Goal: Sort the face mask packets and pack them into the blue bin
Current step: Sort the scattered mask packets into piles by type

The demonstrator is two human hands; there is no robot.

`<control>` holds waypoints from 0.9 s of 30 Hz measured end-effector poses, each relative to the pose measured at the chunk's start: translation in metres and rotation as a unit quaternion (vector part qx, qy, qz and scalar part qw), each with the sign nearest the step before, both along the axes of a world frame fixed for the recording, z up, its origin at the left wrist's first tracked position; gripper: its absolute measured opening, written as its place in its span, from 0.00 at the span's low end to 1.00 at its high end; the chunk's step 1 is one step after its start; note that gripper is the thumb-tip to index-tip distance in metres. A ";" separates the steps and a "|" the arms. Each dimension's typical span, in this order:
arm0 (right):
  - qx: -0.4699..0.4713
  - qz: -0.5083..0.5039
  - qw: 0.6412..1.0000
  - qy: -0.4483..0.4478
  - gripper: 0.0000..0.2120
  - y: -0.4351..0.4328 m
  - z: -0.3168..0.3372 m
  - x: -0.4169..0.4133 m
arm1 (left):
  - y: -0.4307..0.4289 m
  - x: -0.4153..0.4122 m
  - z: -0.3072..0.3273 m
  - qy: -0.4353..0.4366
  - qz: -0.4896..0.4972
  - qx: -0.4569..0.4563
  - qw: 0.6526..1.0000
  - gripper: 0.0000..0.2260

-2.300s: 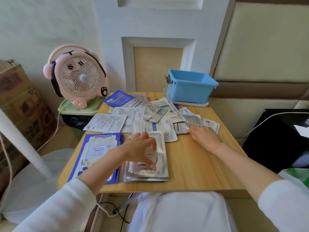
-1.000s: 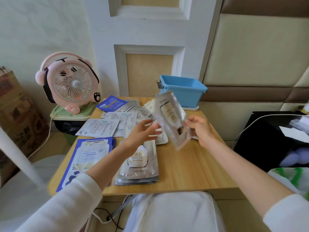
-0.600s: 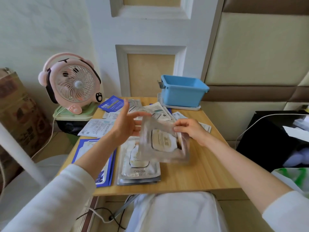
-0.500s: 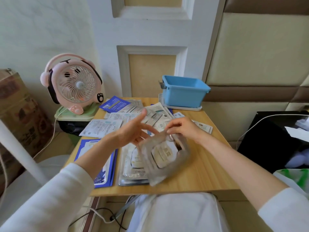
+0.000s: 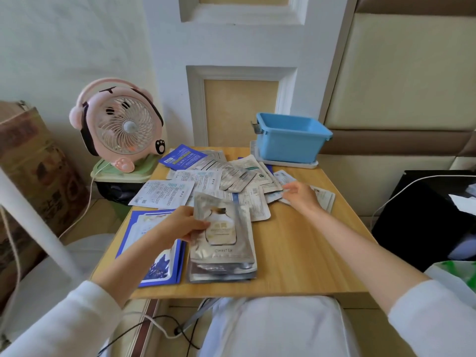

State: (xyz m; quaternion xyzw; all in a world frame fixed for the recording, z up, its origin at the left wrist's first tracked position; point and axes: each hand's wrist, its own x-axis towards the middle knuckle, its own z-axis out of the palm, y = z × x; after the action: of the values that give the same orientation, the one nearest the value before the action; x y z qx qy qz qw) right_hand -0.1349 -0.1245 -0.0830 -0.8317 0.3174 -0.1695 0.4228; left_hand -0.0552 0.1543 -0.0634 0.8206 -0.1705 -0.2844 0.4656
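Pinches the top silver packet [image 5: 221, 238] at its left edge with the left hand [image 5: 177, 225], thumb on top, over the silver stack [image 5: 221, 273] near the front of the worktop [image 5: 296, 258]. Lays the right hand [image 5: 301, 195] on the loose packets [image 5: 164, 194] further back; grip there not clear. Just left of the stack, blue packets [image 5: 159, 269]. At the far right corner, the blue bin [image 5: 293, 148] on a white tray [image 5: 288, 164]. Beside the worktop on the left, a pink fan [image 5: 121, 127].

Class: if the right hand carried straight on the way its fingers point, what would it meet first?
Likely the scattered packets just beyond the right hand; contact is unclear.
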 end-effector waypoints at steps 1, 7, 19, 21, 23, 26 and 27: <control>-0.001 -0.011 1.000 0.018 0.15 -0.003 -0.007 0.000 | 0.000 0.001 -0.002 -0.019 0.008 0.026 0.999 0.04; 0.044 -0.070 0.996 -0.026 0.16 -0.007 -0.018 0.009 | -0.006 -0.002 0.008 -0.160 -0.004 0.212 0.964 0.24; 0.217 0.034 0.973 -0.074 0.16 0.036 0.012 0.065 | -0.034 -0.008 -0.028 -0.356 -0.365 0.260 0.820 0.48; 0.335 0.022 0.941 -0.053 0.19 0.046 0.011 0.071 | -0.033 -0.006 -0.042 -0.353 -0.374 0.251 0.820 0.51; 0.412 0.019 0.908 -0.064 0.21 0.052 0.008 0.078 | -0.033 -0.004 -0.045 -0.365 -0.373 0.251 0.815 0.56; 0.471 -0.014 0.876 -0.100 0.16 0.054 0.004 0.089 | -0.035 -0.005 -0.044 -0.371 -0.375 0.264 0.807 0.46; 0.489 -0.026 0.866 -0.103 0.13 0.054 0.004 0.092 | -0.035 -0.006 -0.043 -0.370 -0.377 0.263 0.807 0.43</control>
State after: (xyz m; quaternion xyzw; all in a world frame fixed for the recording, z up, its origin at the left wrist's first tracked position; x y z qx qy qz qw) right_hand -0.0424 -0.0701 -0.0787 -0.4874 0.3358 -0.0878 0.8012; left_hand -0.0609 0.1194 -0.1062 0.8262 -0.5440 -0.1460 -0.0106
